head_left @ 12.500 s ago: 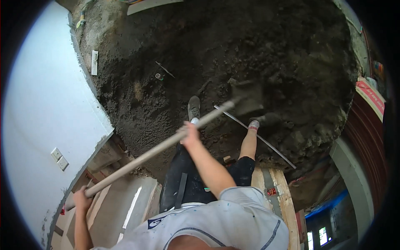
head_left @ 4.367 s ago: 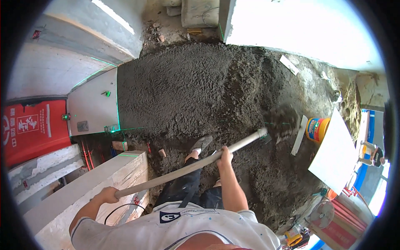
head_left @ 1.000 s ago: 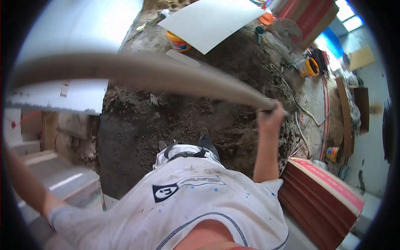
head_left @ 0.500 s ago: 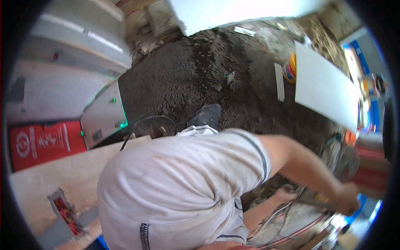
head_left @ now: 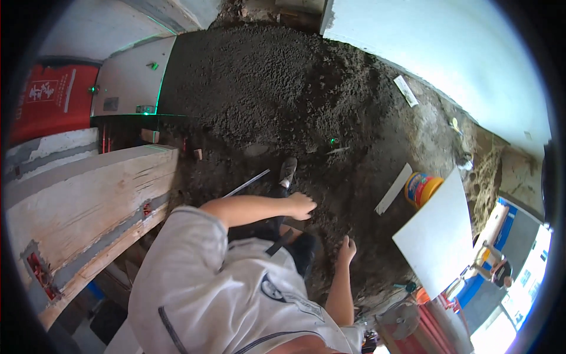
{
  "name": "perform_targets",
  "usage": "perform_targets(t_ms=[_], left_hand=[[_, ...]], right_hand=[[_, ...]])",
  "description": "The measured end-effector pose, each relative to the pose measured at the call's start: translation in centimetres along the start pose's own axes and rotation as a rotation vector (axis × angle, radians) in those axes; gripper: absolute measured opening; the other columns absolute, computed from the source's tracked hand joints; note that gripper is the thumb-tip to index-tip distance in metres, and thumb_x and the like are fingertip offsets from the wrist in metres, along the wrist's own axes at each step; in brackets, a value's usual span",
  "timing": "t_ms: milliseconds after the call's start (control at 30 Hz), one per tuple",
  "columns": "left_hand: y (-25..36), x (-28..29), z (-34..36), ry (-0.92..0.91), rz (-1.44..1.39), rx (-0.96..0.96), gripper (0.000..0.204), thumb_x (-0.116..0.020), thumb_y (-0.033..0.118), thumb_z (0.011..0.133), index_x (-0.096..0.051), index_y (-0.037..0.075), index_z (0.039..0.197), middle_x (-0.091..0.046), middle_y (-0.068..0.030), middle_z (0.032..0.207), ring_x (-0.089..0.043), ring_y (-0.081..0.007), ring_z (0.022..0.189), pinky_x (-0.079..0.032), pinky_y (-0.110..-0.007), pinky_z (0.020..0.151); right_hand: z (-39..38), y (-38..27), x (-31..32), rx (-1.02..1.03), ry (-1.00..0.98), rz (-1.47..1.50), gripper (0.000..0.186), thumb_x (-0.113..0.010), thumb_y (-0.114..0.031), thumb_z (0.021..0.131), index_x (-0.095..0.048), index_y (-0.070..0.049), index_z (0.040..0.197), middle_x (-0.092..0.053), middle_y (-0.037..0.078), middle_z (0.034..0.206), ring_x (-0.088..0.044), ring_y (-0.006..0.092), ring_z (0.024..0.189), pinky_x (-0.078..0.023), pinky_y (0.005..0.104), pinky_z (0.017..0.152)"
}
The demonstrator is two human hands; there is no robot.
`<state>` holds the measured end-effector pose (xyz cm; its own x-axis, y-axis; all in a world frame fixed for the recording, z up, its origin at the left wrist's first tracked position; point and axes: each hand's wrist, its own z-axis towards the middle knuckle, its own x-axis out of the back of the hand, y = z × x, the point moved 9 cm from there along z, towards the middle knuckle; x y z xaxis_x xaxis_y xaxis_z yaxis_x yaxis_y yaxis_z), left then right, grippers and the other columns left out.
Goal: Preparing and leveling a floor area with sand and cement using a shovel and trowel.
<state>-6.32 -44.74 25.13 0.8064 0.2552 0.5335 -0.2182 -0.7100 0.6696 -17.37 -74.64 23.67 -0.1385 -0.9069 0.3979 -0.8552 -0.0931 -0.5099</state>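
Just beyond the left forearm (head_left: 253, 210), a slim pale bar (head_left: 247, 182) slants across the dark, rough floor (head_left: 247, 106), its long axis running from near left to far right. From my remote seat I see its far end ahead and to the left of the left hand (head_left: 302, 206) — the nearer of the two. That hand's fingers are curled, with nothing visible in them; how tightly, I cannot tell. The right hand (head_left: 348, 250) is bent inward too — its grip unreadable — with a flat strip (head_left: 393, 189) ahead and rightward.
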Motion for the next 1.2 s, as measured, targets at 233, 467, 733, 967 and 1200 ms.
perform_targets(t_ms=[233,467,733,967,1200], left_hand=[[-19.2,-11.4,12.6,-0.060,-0.370,0.238,0.039,-0.069,0.033,0.090,-0.067,0.005,0.117,-0.071,-0.0178,0.109,-0.069,-0.0379,0.105,-0.054,-0.052,0.088],[-24.5,-21.1,25.8,0.124,-0.645,0.382,0.038,-0.069,0.034,0.091,-0.065,0.007,0.117,-0.069,-0.0169,0.112,-0.067,-0.0372,0.108,-0.052,-0.051,0.092],[-20.3,-23.4,33.3,0.090,-0.866,0.285,0.040,-0.067,0.034,0.092,-0.063,0.006,0.120,-0.067,-0.0182,0.118,-0.063,-0.0376,0.115,-0.050,-0.052,0.096],[-25.7,-19.2,34.0,0.104,-0.537,-0.043,0.034,-0.066,0.034,0.093,-0.064,0.007,0.114,-0.067,-0.0126,0.110,-0.064,-0.0322,0.108,-0.048,-0.048,0.093],[-34.4,-15.9,35.9,0.135,-0.180,-0.123,0.023,-0.065,0.026,0.091,-0.068,0.008,0.104,-0.068,-0.0080,0.103,-0.064,-0.0268,0.102,-0.045,-0.043,0.087]], right_hand=[[39.1,-16.6,-28.1,0.826,-0.080,-0.769,0.036,-0.070,-0.034,0.093,-0.062,0.001,0.100,-0.068,0.025,0.095,-0.066,0.0461,0.091,-0.052,0.0522,0.080],[64.0,-14.5,-51.2,0.639,-0.393,-1.532,0.054,-0.066,-0.044,0.091,-0.069,0.007,0.108,-0.069,0.033,0.105,-0.067,0.0501,0.106,-0.054,0.0533,0.093],[56.2,-10.3,-40.2,0.258,-0.828,-1.024,0.027,-0.063,-0.020,0.098,-0.071,0.005,0.103,-0.074,0.013,0.090,-0.070,0.0202,0.083,-0.054,0.0405,0.072],[60.5,-9.7,-30.6,0.073,-0.958,-0.664,0.026,-0.064,-0.025,0.097,-0.064,-0.004,0.112,-0.064,0.006,0.084,-0.063,0.0170,0.076,-0.050,0.0296,0.065],[65.9,-32.0,-51.8,1.084,-0.320,-0.932,0.038,-0.059,-0.034,0.099,-0.065,0.003,0.101,-0.060,0.009,0.076,-0.058,0.0203,0.069,-0.048,0.0379,0.064]])
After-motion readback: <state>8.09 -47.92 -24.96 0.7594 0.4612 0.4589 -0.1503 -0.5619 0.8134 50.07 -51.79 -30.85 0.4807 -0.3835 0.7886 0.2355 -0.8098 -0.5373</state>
